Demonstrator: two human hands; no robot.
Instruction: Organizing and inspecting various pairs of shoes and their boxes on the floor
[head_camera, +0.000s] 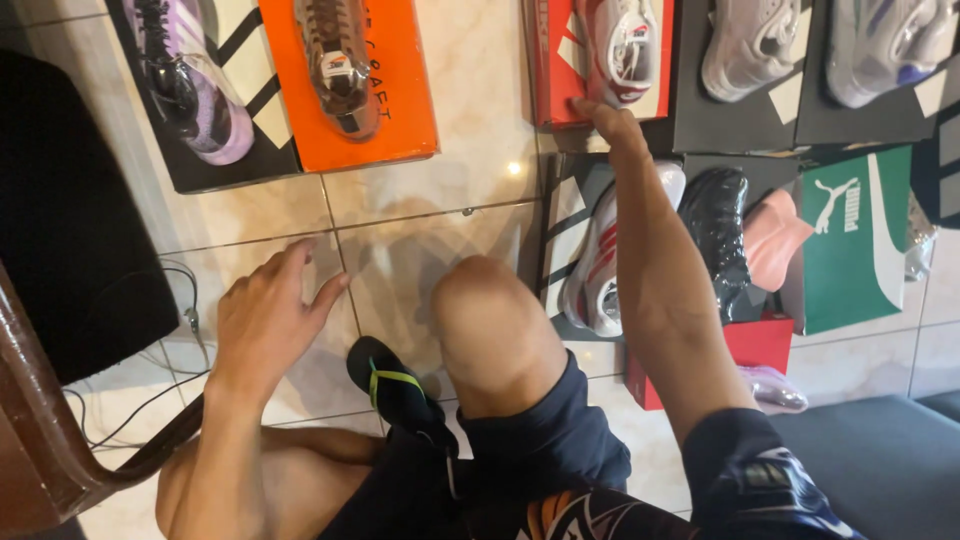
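Red cardboard is what your right hand (605, 120) meets: the fingertips rest on the near edge of the red shoe box (556, 62), with the fingers held close together and stretched flat, pressing and not gripping. That box lies on the tiled floor (440, 190), and the white sneaker with red trim (627, 42) sits on top of it, just beyond your fingertips. I take the step in hand to be nudging or squaring this box, so push low on its edge and keep the pressure even across the fingers; a push from one corner would likely swing the box and tip the sneaker off.

Taking the red shoe box as landmark: the orange box (395, 80) carrying a brown shoe (340, 62) lies well to its left across bare tile; a dark box with a grey-white sneaker (748, 45) stands just to its right; a white and red sneaker (605, 255) and a black shoe (715, 230) lie nearer to you, under your forearm. Mind that forearm, since it passes right over them.

Your left hand (265, 320) hovers over the tile, far to the near-left of the red box, fingers loosely spread and holding nothing. Plant it flat on the floor for balance while you lean forward.
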